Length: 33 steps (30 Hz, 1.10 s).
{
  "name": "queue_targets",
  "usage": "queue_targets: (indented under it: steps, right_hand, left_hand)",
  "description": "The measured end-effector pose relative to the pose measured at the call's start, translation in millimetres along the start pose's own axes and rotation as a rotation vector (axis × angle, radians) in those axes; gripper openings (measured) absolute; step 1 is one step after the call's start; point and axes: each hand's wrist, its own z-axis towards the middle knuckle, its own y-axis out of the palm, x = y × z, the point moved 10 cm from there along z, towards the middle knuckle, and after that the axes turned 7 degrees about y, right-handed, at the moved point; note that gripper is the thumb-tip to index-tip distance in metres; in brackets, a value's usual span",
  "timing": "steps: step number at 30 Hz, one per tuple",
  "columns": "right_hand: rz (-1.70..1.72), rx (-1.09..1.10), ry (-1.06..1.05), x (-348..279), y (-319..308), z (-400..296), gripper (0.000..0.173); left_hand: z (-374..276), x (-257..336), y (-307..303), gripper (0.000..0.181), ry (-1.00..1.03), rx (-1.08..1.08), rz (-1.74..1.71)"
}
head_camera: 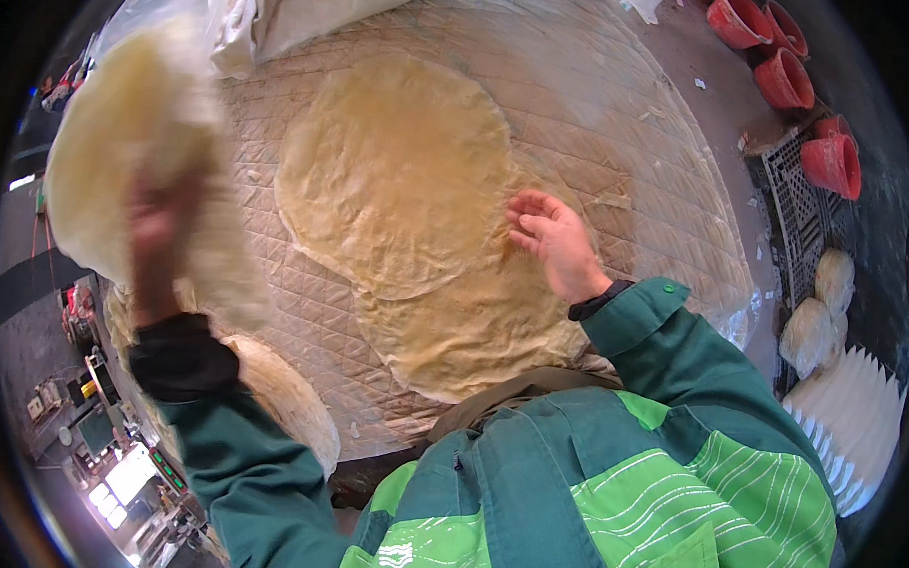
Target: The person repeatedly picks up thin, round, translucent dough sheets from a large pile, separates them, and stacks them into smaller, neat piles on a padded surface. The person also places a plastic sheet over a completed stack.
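My left hand, blurred by motion, grips a thin, round, pale-yellow dough-like sheet raised at the left. Two similar sheets lie on the quilted, plastic-covered table before me. The upper sheet overlaps the lower sheet, which is wrinkled and reaches close to my waist. Over the right edge of these sheets hovers or rests my right hand, fingers loosely curled and apart with nothing in them; whether it touches the sheets I cannot tell. Below my left forearm a stack of round sheets is partly hidden.
The quilted table cover has a curved edge at the right. Crumpled clear plastic lies at the far side. Red buckets, a black plastic crate, wrapped bundles and a white ridged stack stand on the floor.
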Motion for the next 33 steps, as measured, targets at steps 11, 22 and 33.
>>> queue_targets:
  steps: [11,22,33]
  right_hand:
    - [-0.171,-0.021,0.091,8,3,22,0.028]
    - [-0.676,0.088,-0.028,-5,21,42,0.018]
    - [-0.177,-0.094,0.182,5,51,39,0.019]
  left_hand:
    - [-97,-54,271,0.072,0.323,-0.696,0.961]
    - [-115,-58,268,0.068,0.357,-0.601,0.928]
    - [-144,-57,269,0.090,0.234,-0.344,1.025]
